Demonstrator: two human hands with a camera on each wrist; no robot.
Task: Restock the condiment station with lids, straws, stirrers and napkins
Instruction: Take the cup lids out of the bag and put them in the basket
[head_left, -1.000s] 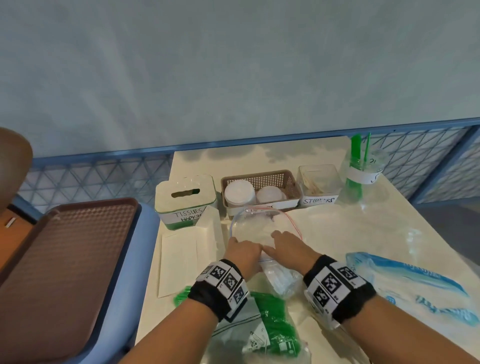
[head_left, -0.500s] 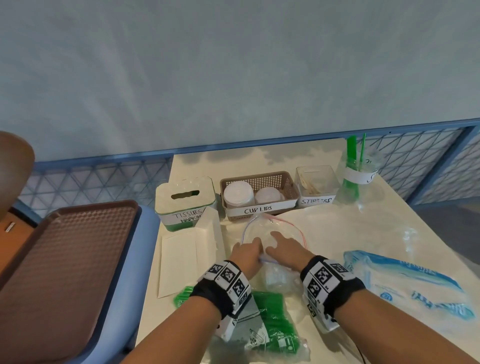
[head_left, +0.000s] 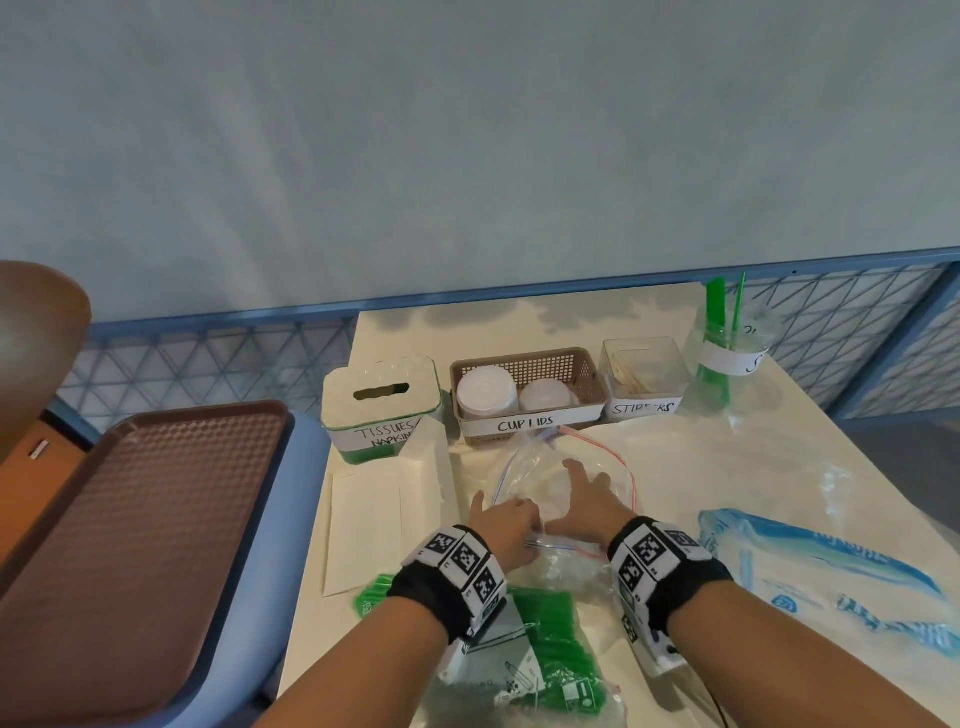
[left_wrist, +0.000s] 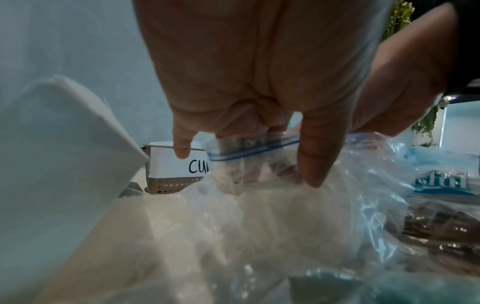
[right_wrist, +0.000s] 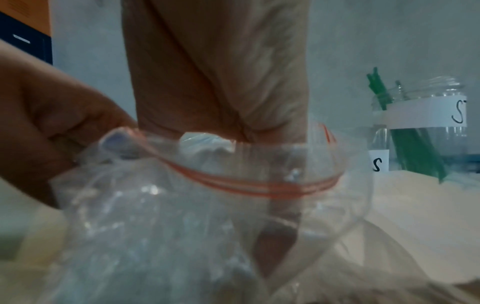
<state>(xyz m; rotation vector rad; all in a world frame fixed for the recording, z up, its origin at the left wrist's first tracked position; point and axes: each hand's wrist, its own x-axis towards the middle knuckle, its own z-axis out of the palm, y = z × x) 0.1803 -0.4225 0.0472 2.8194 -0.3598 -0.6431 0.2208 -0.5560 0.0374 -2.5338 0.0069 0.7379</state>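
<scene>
Left hand (head_left: 506, 525) pinches the zip-lock bag (head_left: 540, 480) rim; right hand (head_left: 584, 496) reaches inside, fingers spread. Bag contents indistinct.

A clear zip bag (head_left: 582, 467) with a red-and-blue seal lies open-mouthed just before the brown "CUP LIDS" basket (head_left: 530, 397), which holds 2 white lid stacks (head_left: 485, 389). Green straws (head_left: 719, 353) stand in a labelled clear jar.

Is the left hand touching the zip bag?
Touching. The left wrist view shows the left hand pinching the zip bag at its blue seal strip.
</scene>
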